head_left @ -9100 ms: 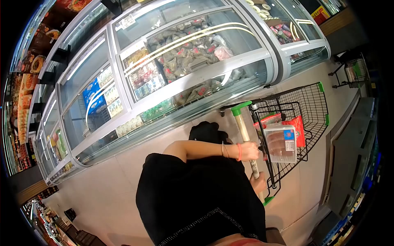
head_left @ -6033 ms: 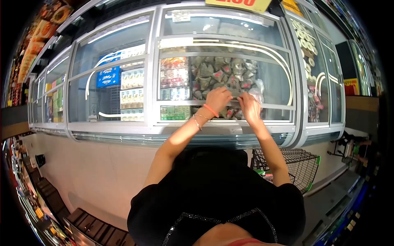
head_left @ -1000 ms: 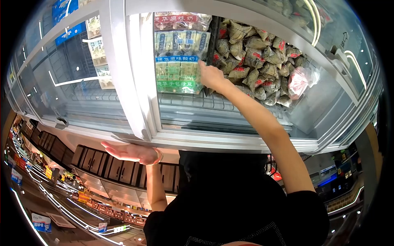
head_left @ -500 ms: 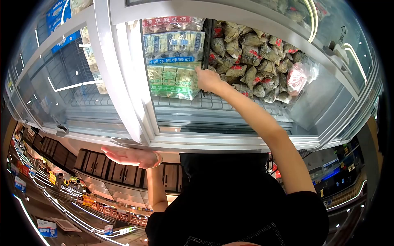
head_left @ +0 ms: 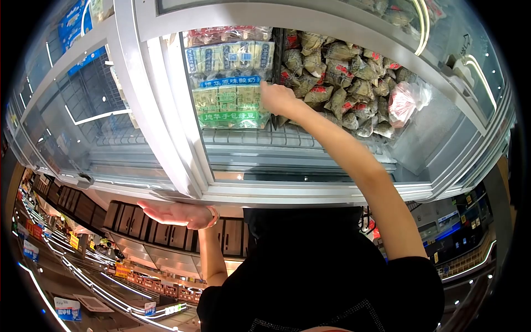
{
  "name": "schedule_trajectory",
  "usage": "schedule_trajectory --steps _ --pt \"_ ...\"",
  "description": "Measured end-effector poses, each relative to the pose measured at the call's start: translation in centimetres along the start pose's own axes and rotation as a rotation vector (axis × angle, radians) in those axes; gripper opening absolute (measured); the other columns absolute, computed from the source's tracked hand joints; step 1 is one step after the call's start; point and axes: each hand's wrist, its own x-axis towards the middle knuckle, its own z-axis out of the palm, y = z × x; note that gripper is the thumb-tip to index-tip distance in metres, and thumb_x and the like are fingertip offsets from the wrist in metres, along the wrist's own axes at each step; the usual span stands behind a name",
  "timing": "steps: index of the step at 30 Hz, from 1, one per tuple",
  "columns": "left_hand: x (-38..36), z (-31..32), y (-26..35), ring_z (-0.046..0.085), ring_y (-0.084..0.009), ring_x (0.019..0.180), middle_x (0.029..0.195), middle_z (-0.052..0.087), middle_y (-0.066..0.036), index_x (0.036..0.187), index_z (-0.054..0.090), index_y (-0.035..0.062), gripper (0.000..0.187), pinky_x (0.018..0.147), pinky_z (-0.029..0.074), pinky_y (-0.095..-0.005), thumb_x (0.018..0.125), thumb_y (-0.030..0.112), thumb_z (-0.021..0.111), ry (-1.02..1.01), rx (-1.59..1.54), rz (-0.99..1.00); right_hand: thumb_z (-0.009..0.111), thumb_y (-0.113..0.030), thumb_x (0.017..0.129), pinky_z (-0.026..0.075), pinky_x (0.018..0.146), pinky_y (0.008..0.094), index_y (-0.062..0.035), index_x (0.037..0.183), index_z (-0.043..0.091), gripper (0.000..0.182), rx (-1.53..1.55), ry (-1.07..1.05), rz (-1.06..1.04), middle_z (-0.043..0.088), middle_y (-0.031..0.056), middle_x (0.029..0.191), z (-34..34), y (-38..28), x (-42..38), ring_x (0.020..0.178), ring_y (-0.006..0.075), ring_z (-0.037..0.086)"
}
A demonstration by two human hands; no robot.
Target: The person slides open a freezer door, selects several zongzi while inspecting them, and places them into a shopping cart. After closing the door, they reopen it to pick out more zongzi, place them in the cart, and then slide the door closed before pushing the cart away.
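My right hand (head_left: 280,101) reaches down into the freezer with its fingers curled at the right edge of a clear pack of green ice pops (head_left: 225,108). The fingertips are partly hidden there, and the pack lies flat. Just behind it is a blue-labelled ice pop pack (head_left: 229,60), and beyond that a red-labelled pack (head_left: 221,35) shows in part. My left hand (head_left: 180,214) rests palm up at the freezer's front edge, its fingers stretched out and holding nothing.
The freezer (head_left: 321,195) has sliding glass lids in grey frames. Right of a dark divider (head_left: 278,52) lie many leaf-wrapped dumplings (head_left: 337,72) and a knotted plastic bag (head_left: 402,105). A white frame post (head_left: 166,110) stands left of the ice pops.
The green ice pop pack has gone from tilted to straight, moving slightly left and away from me with my right hand at its edge. My left hand stays nearly still.
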Motion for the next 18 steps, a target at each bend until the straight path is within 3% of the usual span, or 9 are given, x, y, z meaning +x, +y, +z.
schedule_trajectory --steps 4,11,14,18 --pt "0.0 -0.1 -0.2 0.012 -0.0352 0.142 0.150 0.016 -0.025 0.144 0.018 -0.0041 0.088 0.116 0.006 -0.0505 0.090 0.064 0.027 -0.019 0.005 0.010 0.047 -0.002 0.079 0.050 0.072 0.0479 0.0077 0.112 0.046 0.034 0.087 -0.082 0.008 0.065 0.0221 0.079 0.4 -0.3 -1.7 0.082 0.0384 0.065" --pt "0.2 0.2 0.4 0.012 -0.0349 0.142 0.151 0.016 -0.024 0.144 0.018 -0.0038 0.088 0.116 0.006 -0.0505 0.090 0.065 0.027 -0.018 0.023 -0.013 0.048 -0.002 0.078 0.050 0.075 0.0469 0.0079 0.110 0.049 0.034 0.054 -0.008 -0.039 0.065 0.0246 0.082 1.4 0.7 -1.0 0.082 0.0387 0.064" --pt "0.1 0.0 0.2 0.012 -0.0348 0.142 0.151 0.016 -0.024 0.144 0.018 -0.0034 0.088 0.116 0.006 -0.0505 0.090 0.065 0.026 -0.031 0.038 -0.007 0.050 -0.003 0.078 0.052 0.077 0.0457 0.0063 0.105 0.055 0.030 0.007 -0.085 -0.011 0.064 0.0261 0.100 0.0 0.0 -0.6 0.093 0.0398 0.063" --pt "0.2 -0.2 0.0 0.012 -0.0347 0.142 0.151 0.016 -0.024 0.145 0.017 -0.0029 0.087 0.116 0.007 -0.0505 0.090 0.064 0.026 -0.035 0.040 -0.005 0.049 -0.006 0.079 0.050 0.073 0.0466 0.0124 0.119 0.042 0.045 0.111 -0.021 0.031 0.065 0.0254 0.082 0.4 -0.2 0.7 0.082 0.0376 0.065"
